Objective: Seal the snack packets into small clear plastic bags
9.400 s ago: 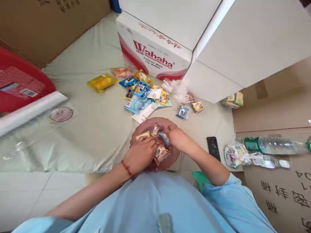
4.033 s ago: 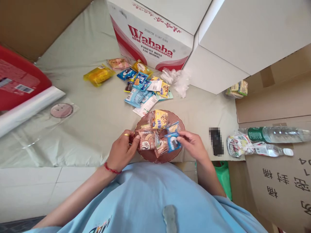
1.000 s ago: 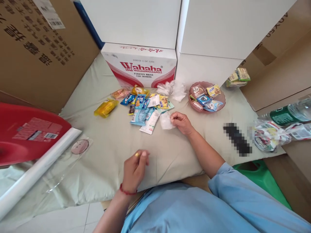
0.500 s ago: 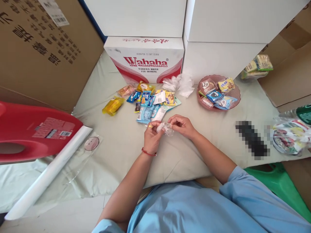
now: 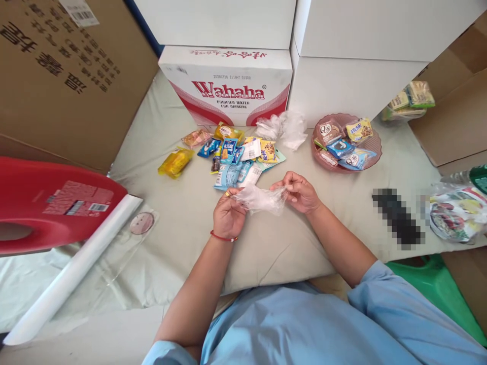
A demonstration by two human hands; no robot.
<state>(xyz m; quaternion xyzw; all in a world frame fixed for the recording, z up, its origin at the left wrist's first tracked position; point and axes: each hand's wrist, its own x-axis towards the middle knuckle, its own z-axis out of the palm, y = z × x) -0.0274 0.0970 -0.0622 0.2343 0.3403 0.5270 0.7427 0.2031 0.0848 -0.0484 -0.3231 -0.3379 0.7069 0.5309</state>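
Observation:
Between my hands a thin, clear plastic bag (image 5: pixel 262 198) is stretched sideways above the cloth. My left hand (image 5: pixel 229 215) pinches its left end; a red bracelet circles that wrist. At the right end, my right hand (image 5: pixel 302 193) grips the bag between thumb and fingers. Just beyond the bag lies a pile of wrapped snacks (image 5: pixel 229 152) in blue, yellow and white packets. A yellow packet (image 5: pixel 175 162) rests a little apart on the left. More crumpled clear bags (image 5: pixel 291 129) lie behind the pile.
A pinkish clear bowl (image 5: pixel 348 165) holding several snacks stands back right. Behind are a Wahaha carton (image 5: pixel 228 96) and white boxes (image 5: pixel 357 91). On the left are a red plastic object (image 5: pixel 57 197) and a white roll (image 5: pixel 76 268). A pixelated dark object (image 5: pixel 397 215) lies right.
My hands have moved apart, and the bag that was bunched between them is now spread out wider. The view has shifted slightly. The snacks and bowl stay in place.

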